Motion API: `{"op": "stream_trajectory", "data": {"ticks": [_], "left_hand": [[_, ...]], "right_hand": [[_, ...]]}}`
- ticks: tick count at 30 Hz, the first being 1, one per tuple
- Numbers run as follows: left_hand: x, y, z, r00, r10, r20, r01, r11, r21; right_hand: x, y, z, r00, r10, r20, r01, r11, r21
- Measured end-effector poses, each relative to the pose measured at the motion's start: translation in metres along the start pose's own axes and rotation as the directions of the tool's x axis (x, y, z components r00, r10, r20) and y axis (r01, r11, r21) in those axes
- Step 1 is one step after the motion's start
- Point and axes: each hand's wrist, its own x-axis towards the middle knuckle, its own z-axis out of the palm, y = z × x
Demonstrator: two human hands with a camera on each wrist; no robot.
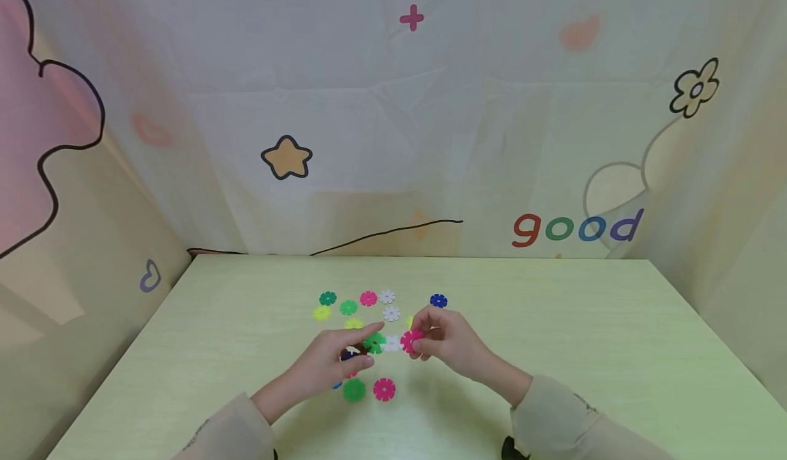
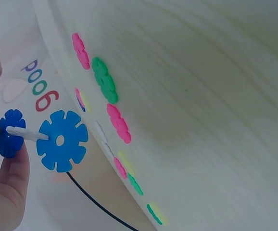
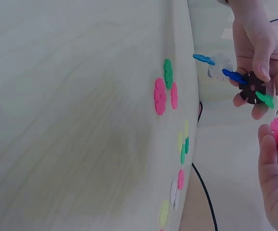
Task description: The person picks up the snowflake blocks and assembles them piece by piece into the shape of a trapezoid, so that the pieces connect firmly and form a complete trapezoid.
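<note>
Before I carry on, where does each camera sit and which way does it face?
Head: on the person's head, facing forward and down over the table; the left hand, right hand and sleeves show.
Left wrist: on that wrist, facing the joined discs, picture tilted; left hand lower left, part of the right hand upper left.
Right wrist: on that wrist, facing the joined discs, table sideways; left hand upper right, right hand lower right.
Both wrist views share the joined discs.
</note>
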Motion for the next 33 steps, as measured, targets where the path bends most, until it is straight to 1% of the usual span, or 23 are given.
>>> {"op": "stream_trajectory", "data": {"ticks": [6, 10, 15, 19, 22, 25, 28, 30, 33], "left_hand": [[-0.003, 0.004, 0.002, 0.999, 0.031, -0.026, -0.031, 0.999, 0.020], [-0.004, 0.008, 0.002, 0.998, 0.049, -0.041, -0.048, 0.998, 0.026], [-0.005, 0.011, 0.003, 0.997, 0.066, -0.046, -0.064, 0.997, 0.040], [-0.006, 0.014, 0.005, 0.996, 0.078, -0.039, -0.075, 0.994, 0.074], [-0.006, 0.016, 0.007, 0.996, 0.084, -0.037, -0.080, 0.991, 0.106], [-0.005, 0.019, 0.008, 0.997, 0.072, -0.011, -0.070, 0.992, 0.106], [-0.002, 0.022, 0.009, 0.999, 0.040, 0.030, -0.042, 0.996, 0.084], [0.000, 0.024, 0.010, 0.999, 0.010, 0.048, -0.013, 0.997, 0.072], [0.003, 0.026, 0.010, 0.997, -0.054, 0.057, 0.050, 0.997, 0.062]], "right_hand": [[-0.007, -0.004, 0.006, 0.997, -0.011, -0.071, 0.010, 1.000, -0.022], [-0.011, -0.005, 0.009, 0.994, -0.010, -0.106, 0.009, 1.000, -0.019], [-0.014, -0.006, 0.012, 0.992, -0.016, -0.124, 0.015, 1.000, -0.006], [-0.016, -0.007, 0.013, 0.990, -0.031, -0.138, 0.031, 1.000, -0.005], [-0.017, -0.008, 0.012, 0.990, -0.041, -0.135, 0.039, 0.999, -0.021], [-0.016, -0.007, 0.009, 0.991, -0.059, -0.119, 0.053, 0.997, -0.049], [-0.012, -0.006, 0.005, 0.993, -0.074, -0.093, 0.068, 0.996, -0.059], [-0.009, -0.006, 0.003, 0.994, -0.080, -0.072, 0.077, 0.996, -0.051], [-0.005, -0.005, 0.001, 0.996, -0.082, -0.043, 0.081, 0.996, -0.041]]}}
